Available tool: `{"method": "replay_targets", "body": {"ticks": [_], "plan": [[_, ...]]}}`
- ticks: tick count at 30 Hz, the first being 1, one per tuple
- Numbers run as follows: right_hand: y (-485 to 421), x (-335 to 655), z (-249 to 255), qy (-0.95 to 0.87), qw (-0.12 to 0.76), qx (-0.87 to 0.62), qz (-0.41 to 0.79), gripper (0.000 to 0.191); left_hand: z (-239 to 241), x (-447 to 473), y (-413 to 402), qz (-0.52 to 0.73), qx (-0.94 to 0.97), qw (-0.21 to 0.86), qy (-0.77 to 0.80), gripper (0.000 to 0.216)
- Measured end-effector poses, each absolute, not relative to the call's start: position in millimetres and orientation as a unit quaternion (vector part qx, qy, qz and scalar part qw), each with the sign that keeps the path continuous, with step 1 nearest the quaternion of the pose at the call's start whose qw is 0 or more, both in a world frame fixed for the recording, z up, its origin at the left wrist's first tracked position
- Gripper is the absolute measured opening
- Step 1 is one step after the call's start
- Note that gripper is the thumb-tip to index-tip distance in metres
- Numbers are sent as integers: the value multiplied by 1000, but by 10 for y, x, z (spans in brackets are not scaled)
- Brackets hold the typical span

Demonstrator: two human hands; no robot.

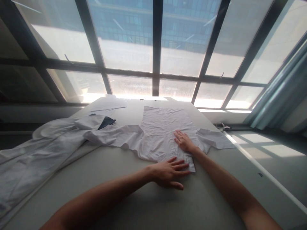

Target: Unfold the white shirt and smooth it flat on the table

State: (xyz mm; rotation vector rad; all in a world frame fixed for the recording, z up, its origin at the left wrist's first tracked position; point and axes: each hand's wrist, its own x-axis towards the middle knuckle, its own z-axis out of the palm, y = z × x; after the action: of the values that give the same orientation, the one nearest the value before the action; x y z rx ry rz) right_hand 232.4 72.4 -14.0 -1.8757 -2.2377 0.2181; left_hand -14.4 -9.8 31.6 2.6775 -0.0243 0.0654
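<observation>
A white shirt [165, 123] lies spread on the table, its body pointing away from me and a sleeve stretched out to each side. My left hand [168, 173] rests over the near edge of the shirt by the collar, fingers spread and palm down. Farther up, my right hand [183, 141] presses flat on the shirt's cloth with its fingers stretched out. Creases run across the fabric around both hands. Neither hand grips anything.
More white garments [59, 137] are heaped on the left side of the table [134, 204], with a dark piece of cloth [106, 122] on them. White sheets [107, 105] lie at the back left. Large windows stand behind the table, and a blue-grey curtain [280, 86] hangs at right.
</observation>
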Motion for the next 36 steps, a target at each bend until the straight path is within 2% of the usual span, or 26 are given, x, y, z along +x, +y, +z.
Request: {"method": "replay_targets", "body": {"ticks": [3, 7, 11, 18, 27, 32, 36], "plan": [[730, 2316, -137, -762, 100, -637, 66, 59, 443, -56, 14, 50, 969, 241, -19, 59], [725, 2313, -121, -767, 86, -633, 61, 60, 384, -14, 415, 161, 960, 152, 169, 51], [706, 2302, -103, -762, 93, -637, 68, 61, 111, -111, 783, 101, 940, 75, 318, 56], [758, 2412, -157, -755, 82, -648, 61, 62, 8, -155, 832, 58, 941, 55, 329, 61], [798, 3101, -129, -649, 77, -757, 10, 58, 39, -161, 836, 49, 938, 63, 337, 58], [767, 2851, -52, -648, 132, -748, -54, 56, 49, -161, 824, 50, 937, 59, 340, 57], [773, 2478, -55, -696, 155, -701, -6, 56, 50, -165, 812, 52, 938, 49, 338, 57]]}}
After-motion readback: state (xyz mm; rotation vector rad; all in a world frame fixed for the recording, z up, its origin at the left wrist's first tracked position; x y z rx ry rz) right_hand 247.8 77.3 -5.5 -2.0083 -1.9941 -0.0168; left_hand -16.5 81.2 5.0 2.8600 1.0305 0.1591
